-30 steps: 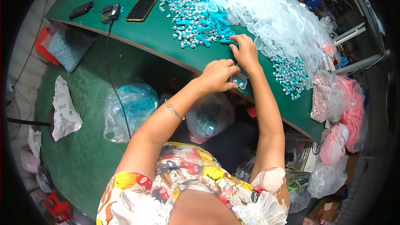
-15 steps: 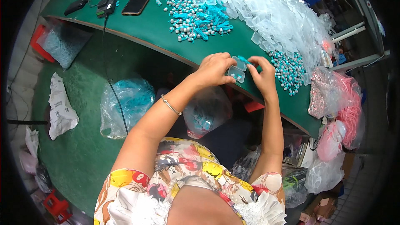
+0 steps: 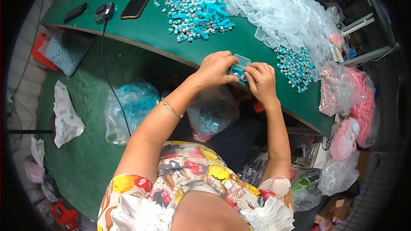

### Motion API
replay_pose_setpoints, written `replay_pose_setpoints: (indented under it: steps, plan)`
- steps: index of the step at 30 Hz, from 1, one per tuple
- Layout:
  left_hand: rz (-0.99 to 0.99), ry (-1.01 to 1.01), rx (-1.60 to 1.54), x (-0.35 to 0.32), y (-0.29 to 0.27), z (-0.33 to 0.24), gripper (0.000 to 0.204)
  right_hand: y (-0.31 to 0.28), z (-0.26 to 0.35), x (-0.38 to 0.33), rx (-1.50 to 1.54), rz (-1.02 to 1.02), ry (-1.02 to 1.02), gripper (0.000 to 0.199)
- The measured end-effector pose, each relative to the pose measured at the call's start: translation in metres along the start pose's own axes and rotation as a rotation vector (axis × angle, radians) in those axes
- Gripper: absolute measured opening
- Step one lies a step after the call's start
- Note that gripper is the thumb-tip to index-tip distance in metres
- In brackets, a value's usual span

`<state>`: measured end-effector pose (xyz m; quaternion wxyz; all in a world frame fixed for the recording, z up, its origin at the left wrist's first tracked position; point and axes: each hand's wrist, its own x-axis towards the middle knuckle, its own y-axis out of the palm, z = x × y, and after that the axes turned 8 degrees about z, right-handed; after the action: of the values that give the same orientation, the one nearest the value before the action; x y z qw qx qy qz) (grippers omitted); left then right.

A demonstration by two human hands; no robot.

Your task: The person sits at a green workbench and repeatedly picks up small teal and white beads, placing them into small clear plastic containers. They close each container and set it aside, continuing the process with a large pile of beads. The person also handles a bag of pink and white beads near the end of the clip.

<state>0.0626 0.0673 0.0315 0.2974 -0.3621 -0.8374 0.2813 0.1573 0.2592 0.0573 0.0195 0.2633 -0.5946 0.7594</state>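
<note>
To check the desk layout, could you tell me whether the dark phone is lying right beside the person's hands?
No, the dark phone lies at the table's far left, well away from both hands.

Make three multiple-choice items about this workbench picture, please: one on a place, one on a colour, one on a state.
1. Where does the dark phone lie?
A. on the green table, far left of the hands
B. on the floor
C. in a plastic bag

2. What colour is the table top?
A. white
B. green
C. red

3. How is the small clear box held?
A. by the left hand alone
B. it lies untouched
C. between both hands

Answers: 1 A, the phone rests flat on the tabletop. 2 B, the bare surface is green. 3 C, the left hand and right hand both grip it at the table edge.
</note>
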Motion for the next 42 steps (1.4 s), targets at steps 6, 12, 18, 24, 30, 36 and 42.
replay_pose_setpoints:
  steps: [6, 12, 18, 24, 30, 36, 42]
  plan:
    - [-0.009, 0.013, 0.004, -0.001, -0.001, 0.000, 0.046, 0.003, -0.028, 0.018, 0.199, -0.032, 0.200, 0.018]
    - [-0.050, 0.102, 0.060, -0.002, 0.003, 0.003, 0.050, 0.017, -0.033, 0.017, 0.374, 0.088, 0.262, 0.021]
    - [-0.091, 0.119, 0.009, -0.002, 0.003, 0.004, 0.062, 0.018, -0.036, 0.015, 0.406, 0.073, 0.263, 0.027]
    - [-0.071, 0.061, -0.055, -0.002, 0.002, -0.002, 0.066, 0.006, -0.024, 0.019, 0.367, 0.076, 0.280, 0.027]
    - [-0.119, 0.173, 0.103, -0.003, 0.006, 0.004, 0.050, -0.002, -0.004, 0.004, 0.462, 0.026, 0.137, 0.029]
    - [-0.059, 0.126, 0.080, -0.001, 0.008, 0.004, 0.039, 0.009, 0.005, -0.013, 0.376, -0.028, 0.108, 0.039]
    - [-0.119, 0.183, 0.115, -0.003, 0.008, 0.004, 0.030, 0.013, 0.002, -0.010, 0.387, -0.037, 0.122, 0.036]
